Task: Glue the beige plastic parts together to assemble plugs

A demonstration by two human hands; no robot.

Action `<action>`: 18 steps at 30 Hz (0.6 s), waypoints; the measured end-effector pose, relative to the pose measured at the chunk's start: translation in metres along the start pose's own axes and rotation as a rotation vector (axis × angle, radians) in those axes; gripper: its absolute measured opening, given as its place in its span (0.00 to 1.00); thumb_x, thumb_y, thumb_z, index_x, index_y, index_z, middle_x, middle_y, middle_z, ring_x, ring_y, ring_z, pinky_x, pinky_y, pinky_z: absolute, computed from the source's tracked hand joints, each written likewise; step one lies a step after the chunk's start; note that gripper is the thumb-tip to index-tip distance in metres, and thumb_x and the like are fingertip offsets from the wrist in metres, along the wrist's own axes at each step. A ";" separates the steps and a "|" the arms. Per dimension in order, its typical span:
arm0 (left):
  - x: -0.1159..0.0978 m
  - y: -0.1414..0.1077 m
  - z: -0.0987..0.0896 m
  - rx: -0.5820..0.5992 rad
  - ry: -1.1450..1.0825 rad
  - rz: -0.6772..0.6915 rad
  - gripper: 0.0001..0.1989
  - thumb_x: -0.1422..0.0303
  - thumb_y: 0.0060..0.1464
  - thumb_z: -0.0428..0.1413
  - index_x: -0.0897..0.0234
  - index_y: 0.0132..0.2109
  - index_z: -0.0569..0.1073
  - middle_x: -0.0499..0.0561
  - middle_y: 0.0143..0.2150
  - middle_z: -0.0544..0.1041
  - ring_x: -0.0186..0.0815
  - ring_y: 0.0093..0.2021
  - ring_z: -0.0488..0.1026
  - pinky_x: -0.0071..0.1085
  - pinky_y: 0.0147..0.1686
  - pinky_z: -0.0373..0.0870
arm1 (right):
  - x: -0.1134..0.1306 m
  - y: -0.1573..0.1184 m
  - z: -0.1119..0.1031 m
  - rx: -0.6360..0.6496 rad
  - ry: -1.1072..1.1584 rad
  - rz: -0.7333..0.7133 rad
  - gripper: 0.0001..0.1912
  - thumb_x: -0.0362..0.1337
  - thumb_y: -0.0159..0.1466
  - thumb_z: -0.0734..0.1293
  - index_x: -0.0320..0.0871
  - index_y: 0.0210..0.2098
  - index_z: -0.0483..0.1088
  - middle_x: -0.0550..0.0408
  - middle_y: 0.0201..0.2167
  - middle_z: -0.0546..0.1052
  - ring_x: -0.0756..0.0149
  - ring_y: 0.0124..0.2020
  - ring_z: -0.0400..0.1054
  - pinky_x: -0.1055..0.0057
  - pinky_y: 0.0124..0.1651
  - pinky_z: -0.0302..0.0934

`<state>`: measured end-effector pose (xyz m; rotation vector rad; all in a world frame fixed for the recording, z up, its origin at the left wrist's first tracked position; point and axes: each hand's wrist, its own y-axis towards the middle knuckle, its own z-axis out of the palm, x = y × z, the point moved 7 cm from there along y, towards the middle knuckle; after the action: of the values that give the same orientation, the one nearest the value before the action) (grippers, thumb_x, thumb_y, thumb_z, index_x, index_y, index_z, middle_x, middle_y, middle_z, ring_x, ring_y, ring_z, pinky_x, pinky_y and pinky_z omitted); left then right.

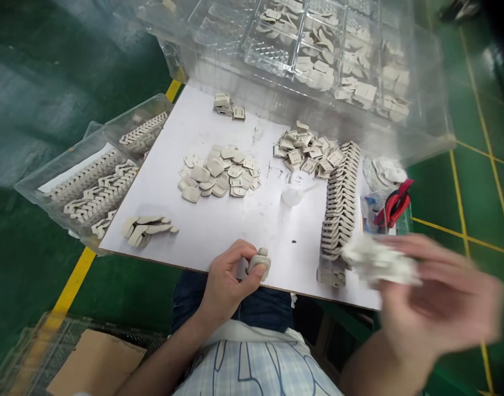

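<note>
Near the board's front edge, my left hand (231,278) pinches a small beige plastic part (260,263) between thumb and fingers. My right hand (437,297), smeared by motion, grips a crumpled white tissue (379,263) at the right edge of the board. Just left of the tissue runs a long row of stacked beige parts (339,203). Rounded beige pieces (221,173) lie heaped mid-board, with a pile of squarish beige pieces (307,148) behind and to the right. A few longer beige parts (147,228) rest at the front left.
The white board (235,231) also bears a small translucent white scoop-like item (292,196). Clear divided trays (276,66) of parts rise at the back. Another clear bin (90,176) stands at the left. A red-handled tool (396,203) lies at the right.
</note>
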<state>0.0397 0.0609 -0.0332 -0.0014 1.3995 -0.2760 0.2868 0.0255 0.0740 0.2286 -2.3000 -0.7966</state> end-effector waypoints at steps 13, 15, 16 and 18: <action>0.001 0.000 0.003 0.041 0.092 -0.009 0.06 0.70 0.56 0.58 0.61 0.30 0.70 0.48 0.30 0.69 0.36 0.33 0.67 0.33 0.33 0.64 | 0.056 0.007 0.085 0.408 0.097 -0.185 0.19 0.20 0.65 0.66 0.44 0.50 0.74 0.52 0.40 0.68 0.64 0.42 0.67 0.66 0.40 0.68; 0.000 0.001 0.003 0.051 0.096 -0.004 0.06 0.72 0.55 0.58 0.61 0.30 0.69 0.48 0.30 0.69 0.36 0.33 0.66 0.33 0.33 0.64 | 0.057 0.004 0.087 0.430 0.115 -0.186 0.18 0.21 0.65 0.66 0.45 0.50 0.74 0.52 0.40 0.67 0.63 0.42 0.67 0.65 0.41 0.68; 0.000 0.001 0.004 0.054 0.100 -0.001 0.07 0.72 0.55 0.57 0.60 0.30 0.68 0.48 0.30 0.69 0.35 0.33 0.66 0.33 0.33 0.64 | 0.057 0.003 0.089 0.451 0.122 -0.189 0.18 0.22 0.66 0.66 0.45 0.51 0.74 0.51 0.40 0.67 0.63 0.42 0.66 0.64 0.41 0.68; 0.000 0.001 0.004 0.058 0.111 0.001 0.07 0.74 0.54 0.56 0.60 0.29 0.67 0.48 0.30 0.69 0.35 0.33 0.66 0.32 0.34 0.64 | 0.058 0.000 0.093 0.499 0.121 -0.207 0.17 0.24 0.67 0.65 0.44 0.52 0.74 0.50 0.41 0.68 0.62 0.43 0.66 0.63 0.42 0.69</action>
<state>0.0435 0.0614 -0.0327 0.0637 1.5011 -0.3194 0.1818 0.0492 0.0519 0.7256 -2.3468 -0.2783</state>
